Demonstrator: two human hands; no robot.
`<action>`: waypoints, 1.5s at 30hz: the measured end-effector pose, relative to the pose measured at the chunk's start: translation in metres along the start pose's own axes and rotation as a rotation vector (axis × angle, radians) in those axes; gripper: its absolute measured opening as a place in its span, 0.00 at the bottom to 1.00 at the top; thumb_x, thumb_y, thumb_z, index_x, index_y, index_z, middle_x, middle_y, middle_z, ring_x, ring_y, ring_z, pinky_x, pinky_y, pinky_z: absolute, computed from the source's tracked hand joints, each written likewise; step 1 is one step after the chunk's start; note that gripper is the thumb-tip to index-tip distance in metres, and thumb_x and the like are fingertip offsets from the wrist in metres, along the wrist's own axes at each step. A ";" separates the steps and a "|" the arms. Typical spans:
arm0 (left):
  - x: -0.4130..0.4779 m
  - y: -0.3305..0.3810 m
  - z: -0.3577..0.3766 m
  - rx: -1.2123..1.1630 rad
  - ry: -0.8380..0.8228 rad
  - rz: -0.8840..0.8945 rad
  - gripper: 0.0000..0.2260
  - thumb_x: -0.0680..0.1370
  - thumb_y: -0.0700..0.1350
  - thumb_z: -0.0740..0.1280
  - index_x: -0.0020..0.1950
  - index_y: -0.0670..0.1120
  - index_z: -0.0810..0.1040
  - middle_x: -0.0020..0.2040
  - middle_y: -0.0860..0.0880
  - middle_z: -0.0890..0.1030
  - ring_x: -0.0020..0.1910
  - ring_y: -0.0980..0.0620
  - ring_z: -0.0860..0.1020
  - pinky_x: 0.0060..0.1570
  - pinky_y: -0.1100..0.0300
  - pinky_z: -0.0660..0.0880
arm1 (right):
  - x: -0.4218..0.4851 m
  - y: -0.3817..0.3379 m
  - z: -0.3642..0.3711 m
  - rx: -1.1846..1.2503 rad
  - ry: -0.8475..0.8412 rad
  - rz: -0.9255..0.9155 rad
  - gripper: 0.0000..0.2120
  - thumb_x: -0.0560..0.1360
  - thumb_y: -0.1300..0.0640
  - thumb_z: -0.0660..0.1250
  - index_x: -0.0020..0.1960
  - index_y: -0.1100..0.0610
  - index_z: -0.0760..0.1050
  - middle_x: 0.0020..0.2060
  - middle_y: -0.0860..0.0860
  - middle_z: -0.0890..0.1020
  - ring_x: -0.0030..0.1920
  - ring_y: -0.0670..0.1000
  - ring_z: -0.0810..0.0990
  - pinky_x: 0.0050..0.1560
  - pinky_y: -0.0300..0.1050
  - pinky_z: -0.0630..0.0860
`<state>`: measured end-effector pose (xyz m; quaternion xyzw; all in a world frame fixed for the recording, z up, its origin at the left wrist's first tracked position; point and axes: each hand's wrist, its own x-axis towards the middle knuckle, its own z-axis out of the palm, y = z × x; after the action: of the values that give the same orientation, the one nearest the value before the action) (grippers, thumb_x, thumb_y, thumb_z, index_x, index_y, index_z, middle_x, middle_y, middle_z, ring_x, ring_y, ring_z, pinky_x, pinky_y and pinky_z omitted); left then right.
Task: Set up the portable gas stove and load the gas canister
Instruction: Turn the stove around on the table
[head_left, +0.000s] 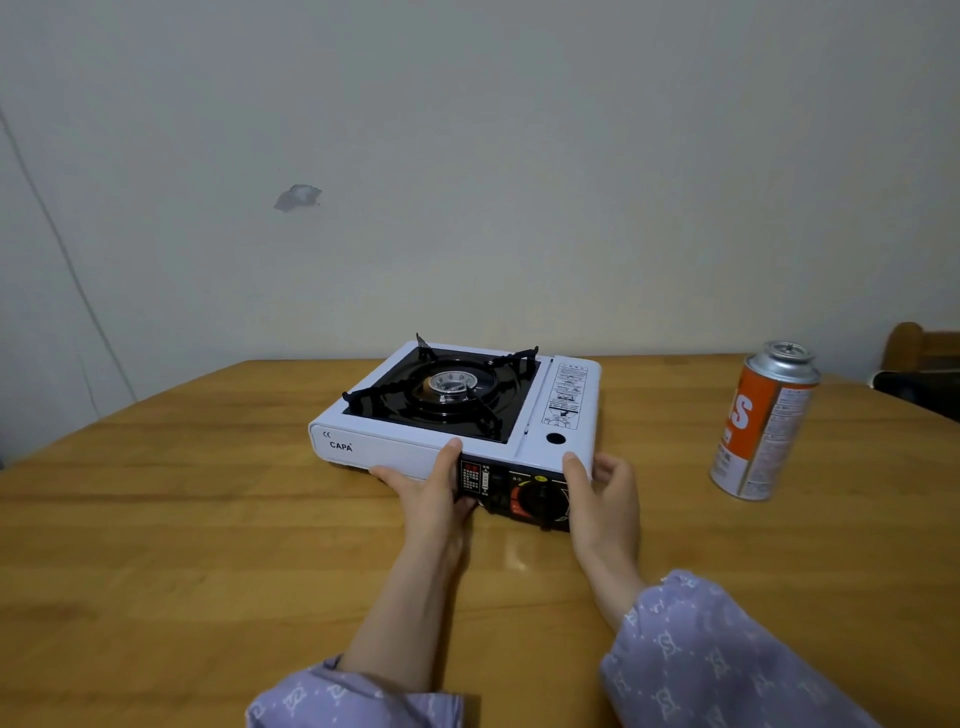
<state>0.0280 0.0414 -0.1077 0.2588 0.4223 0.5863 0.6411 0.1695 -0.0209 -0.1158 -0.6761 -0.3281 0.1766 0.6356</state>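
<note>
Squarely on the wooden table (208, 519), the portable gas stove (384, 449) sits flat, pan support (441, 389) up and canister cover (566, 400) closed, as a person takes its front edge in both hands. The left hand (436, 493) grips the stove at the left end of the black control panel (519, 493), thumb over the top lip and fingers curled beneath. The right hand (602, 493) grips the stove's front right corner, thumb on top and fingers wrapped round the side.

The step appears to be squaring the stove into its working place before loading. It is best done by sliding the stove level rather than lifting one end. Both thumbs should stay off the knob (543, 501) between them, and the stove's right side needs room for the cover to swing open.

The gas canister (763, 426) stands upright to the right of the stove, well apart from it and beyond the right hand, valve end up and untouched. A wooden chair (914, 348) shows farther right of the stove, at the table's far edge.
</note>
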 end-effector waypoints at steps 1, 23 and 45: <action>0.001 0.002 -0.001 0.010 -0.009 -0.003 0.52 0.74 0.45 0.73 0.74 0.63 0.29 0.58 0.53 0.78 0.58 0.42 0.80 0.45 0.51 0.79 | -0.001 0.000 0.000 -0.004 0.002 -0.009 0.20 0.63 0.33 0.61 0.49 0.44 0.69 0.43 0.38 0.77 0.42 0.37 0.76 0.35 0.38 0.69; -0.033 -0.025 0.027 0.410 0.140 0.234 0.39 0.75 0.59 0.68 0.76 0.40 0.54 0.74 0.38 0.65 0.71 0.40 0.66 0.71 0.43 0.63 | 0.051 0.028 -0.004 0.506 -0.330 0.171 0.34 0.64 0.40 0.74 0.66 0.50 0.70 0.55 0.41 0.83 0.56 0.45 0.81 0.53 0.44 0.78; -0.012 -0.005 0.001 0.366 -0.024 0.196 0.37 0.66 0.60 0.72 0.69 0.43 0.66 0.63 0.47 0.78 0.62 0.48 0.77 0.65 0.45 0.72 | 0.027 0.019 0.011 0.273 -0.171 0.141 0.17 0.59 0.35 0.71 0.47 0.33 0.74 0.54 0.41 0.82 0.55 0.46 0.81 0.59 0.55 0.77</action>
<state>0.0320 0.0290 -0.1087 0.4175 0.4869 0.5563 0.5283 0.1861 0.0061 -0.1313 -0.5874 -0.3059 0.3204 0.6773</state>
